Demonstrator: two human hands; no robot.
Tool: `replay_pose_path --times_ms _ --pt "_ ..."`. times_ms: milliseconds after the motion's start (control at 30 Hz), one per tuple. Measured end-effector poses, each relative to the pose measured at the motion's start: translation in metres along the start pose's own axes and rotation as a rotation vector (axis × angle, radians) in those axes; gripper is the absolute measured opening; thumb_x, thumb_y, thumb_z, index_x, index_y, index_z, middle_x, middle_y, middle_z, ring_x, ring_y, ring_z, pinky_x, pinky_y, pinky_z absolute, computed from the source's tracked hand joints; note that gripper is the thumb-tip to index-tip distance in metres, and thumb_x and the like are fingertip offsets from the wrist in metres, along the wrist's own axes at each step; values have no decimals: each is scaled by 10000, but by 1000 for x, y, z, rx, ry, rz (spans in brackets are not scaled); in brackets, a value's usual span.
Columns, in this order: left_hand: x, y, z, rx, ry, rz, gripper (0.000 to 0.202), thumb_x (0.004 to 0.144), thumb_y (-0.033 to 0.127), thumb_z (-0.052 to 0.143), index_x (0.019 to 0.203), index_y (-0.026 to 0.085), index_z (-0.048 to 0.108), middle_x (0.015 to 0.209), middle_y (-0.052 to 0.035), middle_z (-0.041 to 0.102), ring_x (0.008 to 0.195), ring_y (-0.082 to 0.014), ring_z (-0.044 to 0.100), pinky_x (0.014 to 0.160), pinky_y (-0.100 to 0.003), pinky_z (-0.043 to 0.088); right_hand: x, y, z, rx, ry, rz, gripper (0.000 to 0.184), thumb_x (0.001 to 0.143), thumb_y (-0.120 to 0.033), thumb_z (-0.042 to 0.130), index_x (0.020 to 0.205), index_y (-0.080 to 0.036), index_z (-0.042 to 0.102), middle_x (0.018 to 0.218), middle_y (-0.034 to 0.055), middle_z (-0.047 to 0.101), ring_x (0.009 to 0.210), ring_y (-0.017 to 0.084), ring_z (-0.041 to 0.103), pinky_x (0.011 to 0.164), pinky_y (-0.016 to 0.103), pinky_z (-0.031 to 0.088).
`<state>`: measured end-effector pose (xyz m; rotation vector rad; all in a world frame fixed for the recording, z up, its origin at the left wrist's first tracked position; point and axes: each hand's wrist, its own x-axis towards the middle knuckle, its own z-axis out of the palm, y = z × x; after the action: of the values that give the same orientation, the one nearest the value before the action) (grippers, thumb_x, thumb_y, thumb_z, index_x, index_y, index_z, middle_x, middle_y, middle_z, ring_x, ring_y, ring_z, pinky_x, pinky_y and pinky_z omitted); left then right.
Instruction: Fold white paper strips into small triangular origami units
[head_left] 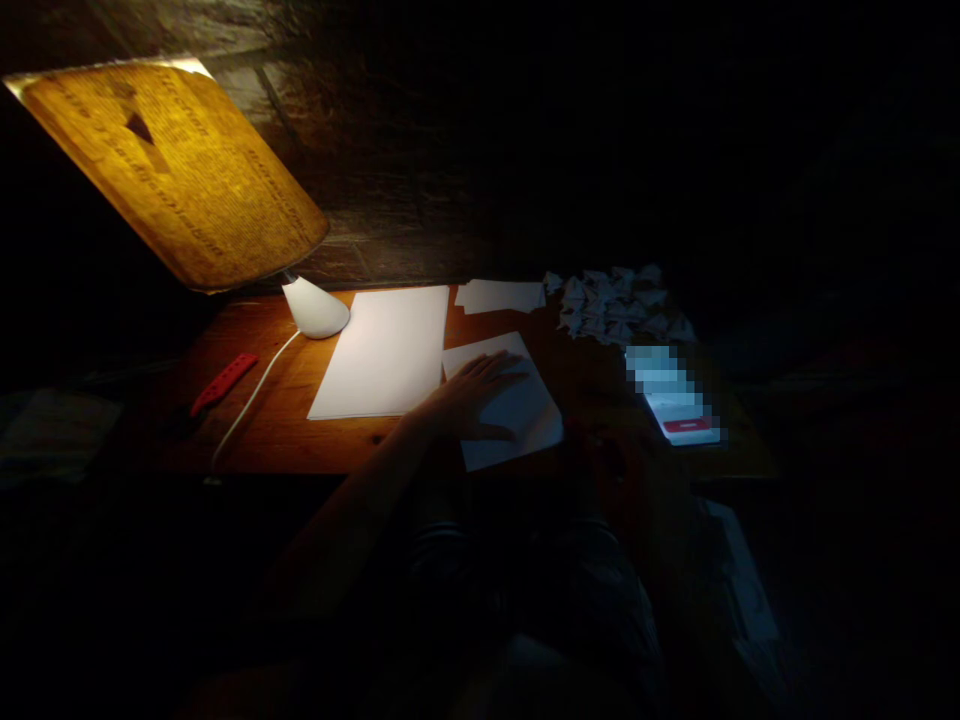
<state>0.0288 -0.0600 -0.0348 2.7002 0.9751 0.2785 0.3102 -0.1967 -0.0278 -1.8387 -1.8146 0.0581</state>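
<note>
My left hand (pixel 472 395) lies flat with fingers stretched out on a white sheet of paper (pixel 525 415) near the front edge of a wooden table (pixel 300 430). Nothing is held in it. My right hand (pixel 611 450) sits in deep shadow to the right of that sheet, and its fingers cannot be made out. A larger white sheet (pixel 382 350) lies to the left of my left hand. A pile of small folded white paper pieces (pixel 619 300) sits at the back right of the table.
A white desk lamp (pixel 315 305) with a yellow shade (pixel 172 165) stands at the back left, its cord (pixel 251 400) trailing forward. A red tool (pixel 223 382) lies at the left. A lit phone (pixel 675 395) rests at the right. More paper (pixel 501 295) lies behind.
</note>
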Motion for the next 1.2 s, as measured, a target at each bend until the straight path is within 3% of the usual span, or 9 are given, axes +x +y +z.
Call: replay_pose_path --times_ms 133,267,600,767,900,1200 --pt "0 1 -1 -3 3 4 1079 828 786 737 1694 286 331 1797 -151 257 1670 -413 204 1347 -665 193 9 0 14 129 -9 0 285 1030 -402 541 1117 -207 730 1081 130 731 1002 295 632 873 426 473" --pt "-1 1 -1 -1 14 12 1057 846 798 710 1691 286 332 1796 -149 260 1674 -401 194 1349 -658 192 13 4 24 224 -27 9 282 1015 -420 563 1079 -195 722 1074 139 728 1004 291 633 878 423 496" --pt "0 3 -3 1 5 5 1072 834 826 699 1689 289 338 1798 -140 258 1670 -405 204 1358 -644 176 -4 24 21 215 36 107 326 1008 -487 562 953 -198 703 1006 152 710 986 306 616 867 448 504" --pt "1 6 -6 -6 -8 -5 1073 833 831 694 1680 264 360 1799 -150 252 1667 -424 202 1351 -665 183 8 16 24 289 -13 29 265 1016 -431 562 943 -216 698 987 112 702 972 284 620 852 420 506" --pt "1 7 -9 -4 -24 -2 1072 841 836 679 1679 243 366 1796 -161 256 1669 -416 204 1357 -644 186 23 5 24 292 48 -39 209 1002 -354 583 882 -213 679 975 120 678 989 300 617 865 432 484" --pt "0 3 -8 -33 -13 25 1107 831 823 706 1712 306 279 1801 -135 252 1674 -408 188 1350 -670 180 38 -10 27 192 51 -54 167 984 -298 598 846 -217 647 937 113 663 908 288 596 786 391 424"
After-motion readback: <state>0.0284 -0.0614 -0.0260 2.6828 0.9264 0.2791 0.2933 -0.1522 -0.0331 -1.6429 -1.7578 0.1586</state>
